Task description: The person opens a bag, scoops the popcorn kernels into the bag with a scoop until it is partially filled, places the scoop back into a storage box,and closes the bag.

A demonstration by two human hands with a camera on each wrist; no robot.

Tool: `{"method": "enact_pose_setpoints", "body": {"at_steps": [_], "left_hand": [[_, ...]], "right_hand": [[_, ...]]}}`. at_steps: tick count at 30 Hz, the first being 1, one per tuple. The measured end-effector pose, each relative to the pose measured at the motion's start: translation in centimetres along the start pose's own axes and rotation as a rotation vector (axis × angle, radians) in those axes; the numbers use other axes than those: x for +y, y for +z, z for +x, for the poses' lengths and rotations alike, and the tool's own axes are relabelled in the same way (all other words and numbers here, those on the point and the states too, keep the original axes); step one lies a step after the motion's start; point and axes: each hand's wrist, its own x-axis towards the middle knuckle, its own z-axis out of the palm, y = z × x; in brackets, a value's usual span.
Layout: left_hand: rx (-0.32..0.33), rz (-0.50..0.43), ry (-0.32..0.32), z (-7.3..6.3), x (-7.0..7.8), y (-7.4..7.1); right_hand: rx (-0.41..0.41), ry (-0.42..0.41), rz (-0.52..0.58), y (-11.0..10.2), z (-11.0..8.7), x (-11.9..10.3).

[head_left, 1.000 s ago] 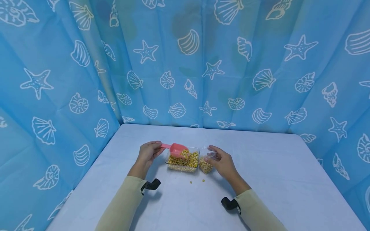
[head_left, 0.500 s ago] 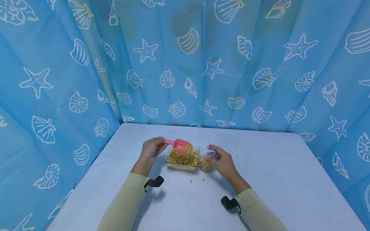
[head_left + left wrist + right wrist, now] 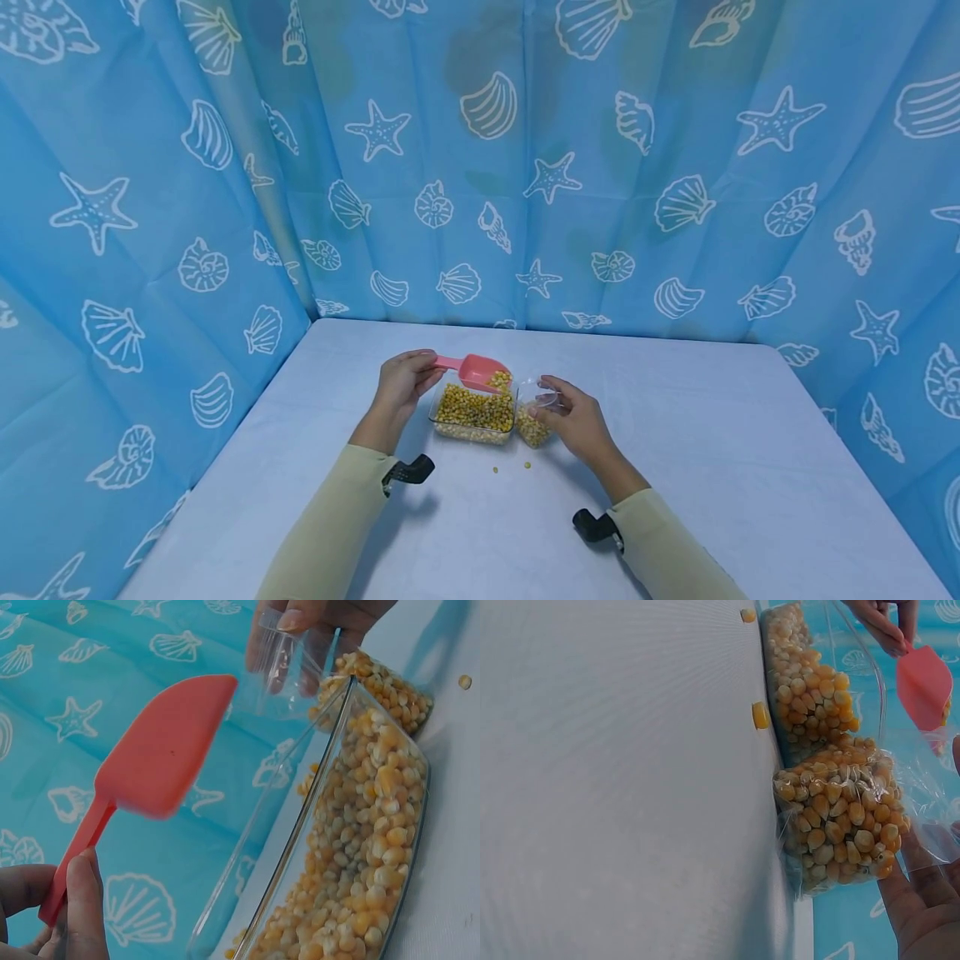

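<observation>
My left hand [image 3: 405,385] pinches the handle of a pink scoop [image 3: 480,371], which carries corn kernels [image 3: 500,380] near its lip. The scoop hangs above the back right of a clear glass container [image 3: 472,436] filled with corn kernels; its underside faces the left wrist camera. Close against the container's right side stands a clear plastic bag [image 3: 840,825], its lower part full of kernels. My right hand [image 3: 577,418] holds this bag by its upper edge, thumb in front and fingers behind the film. In the right wrist view, part of that hand lies outside the frame.
Two loose kernels, one of them a kernel [image 3: 527,465] below the bag, lie on the white tabletop [image 3: 712,467]. A blue curtain [image 3: 420,150] with shell and starfish prints surrounds the table's back and sides. Black wrist cameras protrude from both sleeves.
My left hand has lifted the scoop up out of the kernels and shifted it right, toward the bag. The right hand and the bag have stayed in place.
</observation>
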Motion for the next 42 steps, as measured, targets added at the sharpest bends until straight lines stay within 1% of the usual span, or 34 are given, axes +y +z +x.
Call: {"method": "enact_pose_setpoints", "body": {"at_steps": [2, 10, 16, 20, 32, 38, 42], "left_hand": [[-0.007, 0.009, 0.008, -0.1, 0.0, 0.2], [-0.013, 0.034, 0.0, -0.2, 0.3, 1.1], [-0.037, 0.059, 0.003, -0.3, 0.6, 1.6], [-0.038, 0.077, 0.013, -0.3, 0.6, 1.9], [-0.054, 0.099, 0.067, -0.3, 0.7, 2.3], [-0.055, 0.102, 0.061, -0.4, 1.0, 2.6], [-0.065, 0.12, 0.065, -0.4, 1.2, 2.7]], "right_hand": [[0.0, 0.0, 0.002, 0.0, 0.0, 0.0], [-0.002, 0.031, 0.0, 0.1, 0.1, 0.1], [0.005, 0.025, -0.003, 0.1, 0.2, 0.0], [0.009, 0.02, -0.01, 0.0, 0.2, 0.0], [0.004, 0.011, -0.029, 0.1, 0.3, 0.1], [-0.003, 0.016, -0.027, 0.0, 0.3, 0.2], [-0.006, 0.02, -0.027, 0.1, 0.3, 0.2]]}}
